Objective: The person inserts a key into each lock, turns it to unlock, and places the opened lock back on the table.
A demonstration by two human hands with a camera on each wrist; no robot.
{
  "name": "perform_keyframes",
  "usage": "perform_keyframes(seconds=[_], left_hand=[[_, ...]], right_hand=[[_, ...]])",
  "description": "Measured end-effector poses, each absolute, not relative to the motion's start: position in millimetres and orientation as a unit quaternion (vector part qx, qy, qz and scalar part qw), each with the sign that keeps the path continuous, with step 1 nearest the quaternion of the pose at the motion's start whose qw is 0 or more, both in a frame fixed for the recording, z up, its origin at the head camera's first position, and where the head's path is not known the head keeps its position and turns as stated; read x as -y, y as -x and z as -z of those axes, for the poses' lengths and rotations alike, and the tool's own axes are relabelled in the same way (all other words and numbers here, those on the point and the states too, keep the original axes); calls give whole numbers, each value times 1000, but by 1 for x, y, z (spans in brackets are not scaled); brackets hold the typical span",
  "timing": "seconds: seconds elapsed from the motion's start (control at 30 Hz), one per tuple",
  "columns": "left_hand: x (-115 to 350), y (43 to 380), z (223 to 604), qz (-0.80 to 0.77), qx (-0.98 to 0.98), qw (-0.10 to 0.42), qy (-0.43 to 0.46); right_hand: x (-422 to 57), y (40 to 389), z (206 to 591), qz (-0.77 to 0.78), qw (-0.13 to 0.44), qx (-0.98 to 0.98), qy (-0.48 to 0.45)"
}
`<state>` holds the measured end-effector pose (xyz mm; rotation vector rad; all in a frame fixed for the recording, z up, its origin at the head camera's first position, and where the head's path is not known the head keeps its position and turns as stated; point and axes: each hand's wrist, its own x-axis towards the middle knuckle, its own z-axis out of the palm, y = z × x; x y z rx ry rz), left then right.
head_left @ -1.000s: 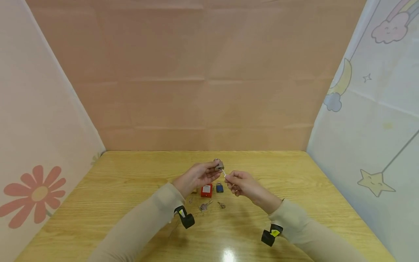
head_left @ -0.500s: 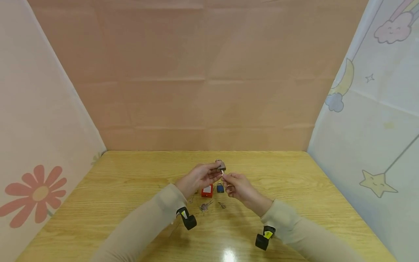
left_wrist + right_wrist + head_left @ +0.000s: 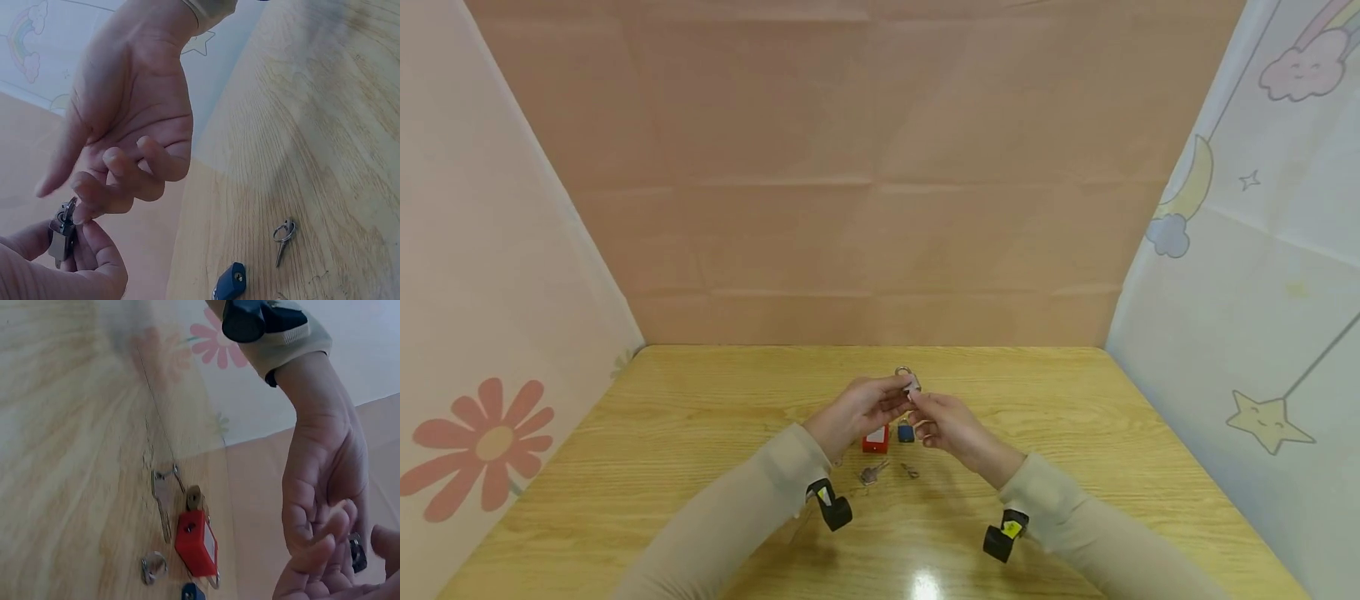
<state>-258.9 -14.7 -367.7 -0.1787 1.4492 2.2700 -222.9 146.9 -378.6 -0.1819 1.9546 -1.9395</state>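
My left hand [image 3: 865,406] holds a small metal padlock [image 3: 913,383] above the table, its shackle upward and its body between thumb and fingers. A key [image 3: 67,209] with a ring sits at the padlock's bottom face; how deep it is in cannot be seen. Close against it is my right hand [image 3: 951,423], palm turned in and fingers loosely bent. In the left wrist view the right fingertips touch the key, while the thumb stands apart from it. The right wrist view shows the padlock mostly hidden behind fingers.
Below the hands lie a red padlock [image 3: 197,544], a blue padlock [image 3: 906,431] and a brass padlock [image 3: 195,499]. Nearer the body are a large key [image 3: 872,473] and a small ringed key [image 3: 910,471]. Another key [image 3: 177,479] lies beside the brass padlock. Fabric walls surround the table.
My right hand has moved left and brought the key from just short of the padlock up to its bottom face. The left hand and padlock have shifted slightly right.
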Motion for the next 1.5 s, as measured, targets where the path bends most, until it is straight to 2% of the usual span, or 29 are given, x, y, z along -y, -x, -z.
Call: perform_keyframes(seconds=[0.1, 0.2, 0.27, 0.37, 0.47, 0.53, 0.6, 0.73, 0.83, 0.9, 1.1, 1.23, 1.33, 1.5], left_hand=[[15, 260, 367, -825, -517, 218, 74], [16, 260, 366, -825, -514, 218, 86], [16, 260, 365, -824, -516, 217, 90], [16, 260, 365, -824, -513, 219, 96], [15, 260, 364, -826, -510, 219, 98], [15, 260, 364, -827, -508, 219, 100], [14, 259, 363, -827, -508, 218, 99], [13, 259, 363, -828, -506, 219, 99], [12, 260, 363, -829, -506, 219, 100], [12, 260, 364, -829, -506, 218, 101], [11, 259, 363, -823, -516, 215, 101], [11, 259, 364, -819, -526, 212, 90], [11, 259, 364, -818, -528, 212, 81], [12, 258, 365, -816, -532, 212, 79]], right_hand=[[-151, 225, 376, 647, 194, -732, 92], [-153, 223, 371, 545, 144, -816, 128], [-153, 219, 367, 425, 65, -889, 158], [-150, 213, 365, 195, -110, -951, 214], [-146, 212, 368, 2, -303, -917, 260], [-144, 213, 372, -78, -386, -877, 273], [-141, 214, 376, -114, -425, -854, 276], [-138, 214, 379, -136, -434, -848, 270], [-135, 213, 378, -125, -405, -868, 258], [-134, 213, 375, -74, -345, -902, 250], [-137, 221, 365, 298, -21, -934, 195], [-144, 229, 366, 520, 140, -828, 155], [-150, 232, 369, 629, 221, -734, 130], [-153, 230, 375, 726, 295, -613, 99]])
